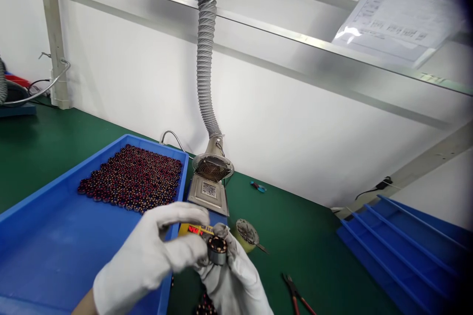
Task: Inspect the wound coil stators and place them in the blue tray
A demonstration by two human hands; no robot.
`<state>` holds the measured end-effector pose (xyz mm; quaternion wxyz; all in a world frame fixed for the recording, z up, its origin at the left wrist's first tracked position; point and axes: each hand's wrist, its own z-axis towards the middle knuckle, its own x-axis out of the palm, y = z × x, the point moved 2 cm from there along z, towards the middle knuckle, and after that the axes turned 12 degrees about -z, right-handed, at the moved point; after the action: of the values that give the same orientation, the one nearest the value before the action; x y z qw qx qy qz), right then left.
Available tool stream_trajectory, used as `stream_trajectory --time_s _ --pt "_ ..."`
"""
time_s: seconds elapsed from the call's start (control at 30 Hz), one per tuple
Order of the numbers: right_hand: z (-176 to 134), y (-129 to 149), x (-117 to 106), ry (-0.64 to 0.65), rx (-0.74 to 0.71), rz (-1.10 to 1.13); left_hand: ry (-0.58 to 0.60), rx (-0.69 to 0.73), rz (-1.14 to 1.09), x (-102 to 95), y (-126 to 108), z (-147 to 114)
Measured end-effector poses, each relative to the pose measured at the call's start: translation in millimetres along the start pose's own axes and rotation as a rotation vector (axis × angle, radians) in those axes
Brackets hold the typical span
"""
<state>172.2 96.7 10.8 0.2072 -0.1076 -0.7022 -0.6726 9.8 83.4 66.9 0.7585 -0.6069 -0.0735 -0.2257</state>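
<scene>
My right hand (238, 268), in a white glove smudged grey at the fingertips, is closed on a small metal ring part with copper windings inside (217, 250). The part is tilted so that its wound face shows. To the left of it, my left hand (155, 251), also in a white glove, has its thumb and forefinger apart. The left thumb tip comes close to the ring; I cannot tell whether it touches. Just behind the hands, partly hidden, is a heated unit (209, 194) with a square metal top and a yellow panel with red digits (195, 230).
A blue tray (74, 261) at left holds many small wound rings (136, 177). A grey duct hose (207, 49) hangs over the unit. A round tin (247, 234), red-handled pliers (293, 293), a small blue tool (257, 186) and blue trays (402, 251) are at right.
</scene>
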Motion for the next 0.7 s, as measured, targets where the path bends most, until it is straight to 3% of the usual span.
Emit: stream_trajectory --time_s 0.1,0.17,0.3,0.4,0.47,0.6,0.7 --pt "2 3 2 0.024 0.007 -0.022 0.166 -0.05 0.067 10.2 -3 1" --pt "4 5 2 0.054 0.042 -0.037 0.187 0.001 0.037 14.4 -2 1" --pt "5 11 1 0.095 0.108 -0.073 0.142 0.063 -0.083 9.8 3 -2" --pt "6 16 -2 0.112 0.101 -0.089 0.016 0.127 -0.218 -0.3 1 -5" --pt "7 18 -5 0.106 0.076 -0.084 -0.033 0.112 -0.135 -2.7 -1 -6" --pt "7 17 -8 0.095 0.077 -0.089 0.119 0.003 0.116 8.5 -2 -4" --pt "3 9 -3 0.041 0.047 -0.053 0.188 0.145 0.091 16.4 -2 -4"
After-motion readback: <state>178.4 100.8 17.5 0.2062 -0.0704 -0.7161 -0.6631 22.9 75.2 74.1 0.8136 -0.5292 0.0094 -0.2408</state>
